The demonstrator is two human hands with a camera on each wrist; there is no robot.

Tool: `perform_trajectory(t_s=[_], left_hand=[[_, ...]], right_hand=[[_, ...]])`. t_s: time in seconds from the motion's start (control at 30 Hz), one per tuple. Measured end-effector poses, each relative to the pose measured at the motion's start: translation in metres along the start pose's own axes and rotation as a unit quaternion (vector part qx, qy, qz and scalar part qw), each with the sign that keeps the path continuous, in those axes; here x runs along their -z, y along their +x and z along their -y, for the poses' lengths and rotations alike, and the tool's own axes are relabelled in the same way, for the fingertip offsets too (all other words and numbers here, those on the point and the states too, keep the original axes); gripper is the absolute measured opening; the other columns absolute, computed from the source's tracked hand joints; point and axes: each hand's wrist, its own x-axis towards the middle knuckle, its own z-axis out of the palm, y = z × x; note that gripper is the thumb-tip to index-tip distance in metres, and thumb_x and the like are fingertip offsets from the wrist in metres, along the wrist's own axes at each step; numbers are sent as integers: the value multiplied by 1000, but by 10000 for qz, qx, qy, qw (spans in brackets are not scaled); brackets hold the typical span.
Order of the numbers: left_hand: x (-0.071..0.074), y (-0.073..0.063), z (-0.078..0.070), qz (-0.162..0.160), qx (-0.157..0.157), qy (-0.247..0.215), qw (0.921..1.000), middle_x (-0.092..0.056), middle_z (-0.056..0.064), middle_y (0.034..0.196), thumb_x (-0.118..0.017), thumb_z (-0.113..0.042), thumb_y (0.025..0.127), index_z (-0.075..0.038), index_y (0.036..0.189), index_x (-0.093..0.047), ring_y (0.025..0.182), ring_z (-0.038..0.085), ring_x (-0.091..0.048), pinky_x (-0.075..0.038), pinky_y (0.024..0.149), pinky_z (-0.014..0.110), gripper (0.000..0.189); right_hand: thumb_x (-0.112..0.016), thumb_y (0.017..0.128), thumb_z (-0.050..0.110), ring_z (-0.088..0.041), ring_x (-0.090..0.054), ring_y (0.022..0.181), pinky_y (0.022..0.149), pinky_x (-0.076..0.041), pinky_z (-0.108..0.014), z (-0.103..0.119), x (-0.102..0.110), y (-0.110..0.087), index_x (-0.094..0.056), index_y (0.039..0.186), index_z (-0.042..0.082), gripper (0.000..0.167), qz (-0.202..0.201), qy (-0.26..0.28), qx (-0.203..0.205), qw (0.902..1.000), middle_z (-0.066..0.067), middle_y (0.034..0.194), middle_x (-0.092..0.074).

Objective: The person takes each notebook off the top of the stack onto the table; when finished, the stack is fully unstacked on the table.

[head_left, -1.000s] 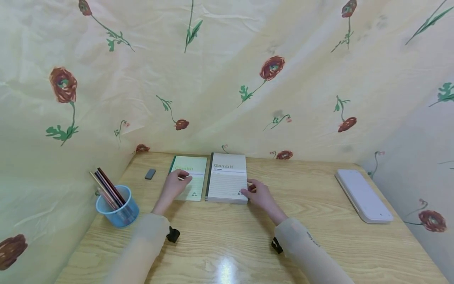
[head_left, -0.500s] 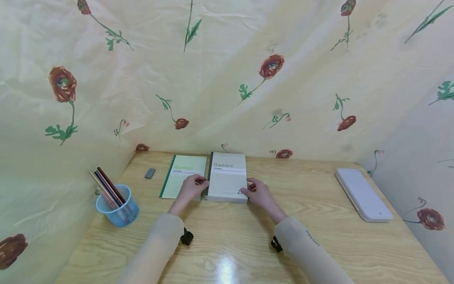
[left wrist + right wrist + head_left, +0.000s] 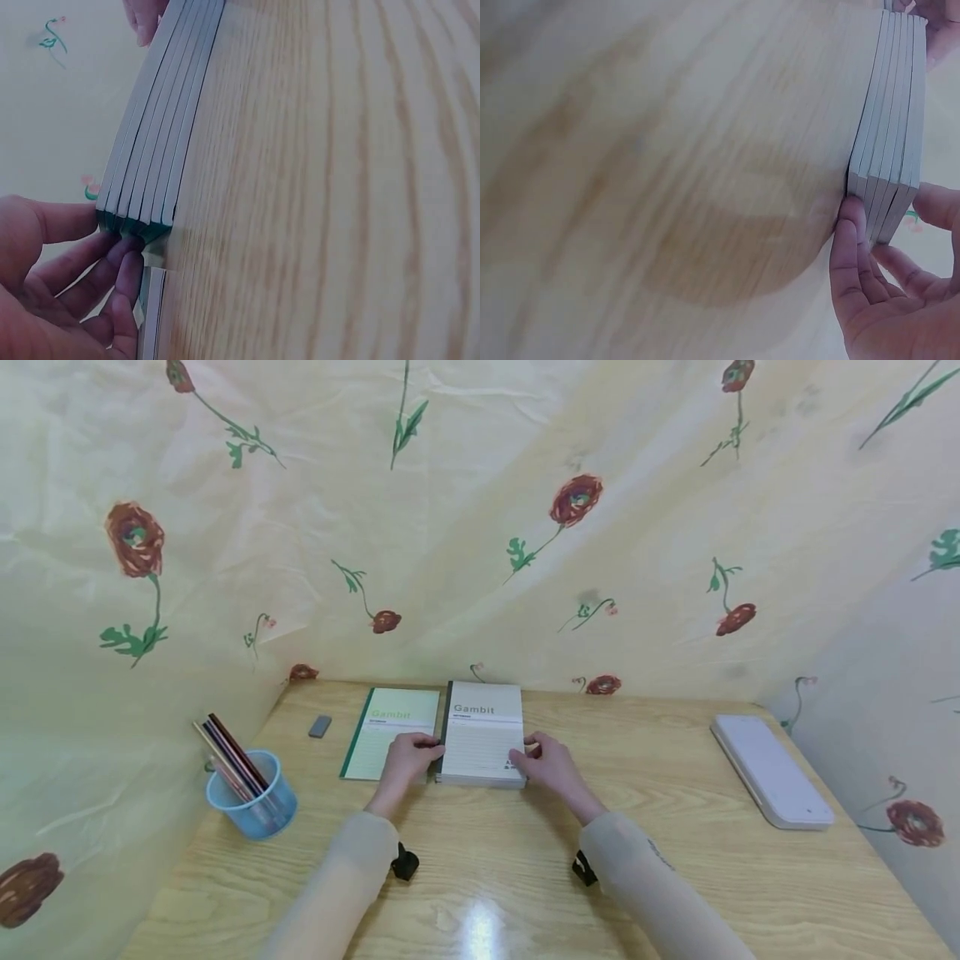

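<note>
A stack of several notebooks point(image 3: 483, 735), the top one with a grey-white "Gambit" cover and a dark spine, lies on the table between my hands. My left hand point(image 3: 408, 760) holds its left side near the front, thumb at the top edge and fingers against the green spines point(image 3: 135, 223). On the opposite side my right hand point(image 3: 551, 766) has its thumb on the top cover's right edge and its fingers along the page edges point(image 3: 885, 202). A single pale green notebook point(image 3: 375, 743) lies flat just left of the stack, partly covered by my left hand.
A blue pencil cup point(image 3: 258, 806) holding several pencils point(image 3: 232, 756) stands at the left. Near the back left lies a small grey eraser-like block point(image 3: 320, 727). A white flat rounded case point(image 3: 772, 772) rests at the right. Flowered cloth point(image 3: 480, 527) hangs behind the table.
My left hand has moved right, from over the green notebook to the stack's spine side. The green notebook's near end has swung left. My right hand has stayed at the stack.
</note>
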Motion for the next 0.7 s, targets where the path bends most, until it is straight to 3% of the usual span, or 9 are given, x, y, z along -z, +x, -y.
perform_trajectory(t_s=[0.27, 0.57, 0.7], left_hand=[[-1, 0, 1, -76, 200, -210, 9996, -71, 14, 107, -73, -16, 91, 0, 109, -74, 101, 28, -65, -53, 87, 40, 24], [-1, -2, 2, -84, 44, -330, 9994, -71, 14, 105, -73, -15, 92, 1, 108, -74, 100, 27, -65, -53, 86, 39, 22], [1, -6, 2, -55, -12, -458, 9989, -71, 14, 104, -72, -12, 93, 2, 108, -74, 99, 27, -65, -53, 86, 39, 21]], right_hand=[[-72, 93, 30, -19, -54, 68, 59, -44, -29, 3, -3, 7, -63, 92, 0, 31, -166, -531, -123, 9984, -8, 79, -61], [-73, 92, 25, -14, -50, 53, 50, -40, -25, 0, -2, 11, -64, 76, 2, 29, -280, -308, -57, 9991, -5, 62, -59], [-74, 92, 25, -14, -49, 51, 50, -40, -25, -6, 1, 12, -63, 76, 1, 30, -306, -247, -41, 9992, -4, 61, -59]])
